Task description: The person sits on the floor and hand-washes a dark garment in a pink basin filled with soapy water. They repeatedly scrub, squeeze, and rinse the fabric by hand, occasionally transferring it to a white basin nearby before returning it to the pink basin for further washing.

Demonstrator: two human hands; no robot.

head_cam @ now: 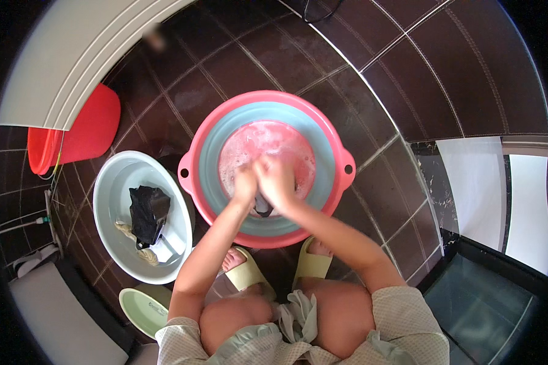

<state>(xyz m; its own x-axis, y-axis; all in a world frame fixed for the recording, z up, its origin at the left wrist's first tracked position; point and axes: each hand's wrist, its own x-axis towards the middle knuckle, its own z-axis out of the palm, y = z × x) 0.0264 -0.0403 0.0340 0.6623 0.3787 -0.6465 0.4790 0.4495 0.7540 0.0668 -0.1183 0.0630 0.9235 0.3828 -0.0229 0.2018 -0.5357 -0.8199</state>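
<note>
A round pink and light-blue plastic basin (267, 96) stands on the tiled floor before me, with sudsy water (274, 132) in it. My left hand (245, 183) and my right hand (275, 180) are close together over the middle of the basin, both blurred. A dark piece of cloth (263, 208) hangs below them near the basin's front wall. The fingers look curled, and the cloth seems to come from between the hands, but which hand grips it is hidden.
At left stands a pale oval basin (101, 228) holding black fabric (150, 212) and beige and white items. A small green basin (139, 315) is below it, and a red bucket (91, 127) lies behind. A tiled wall (447, 59) rises at right.
</note>
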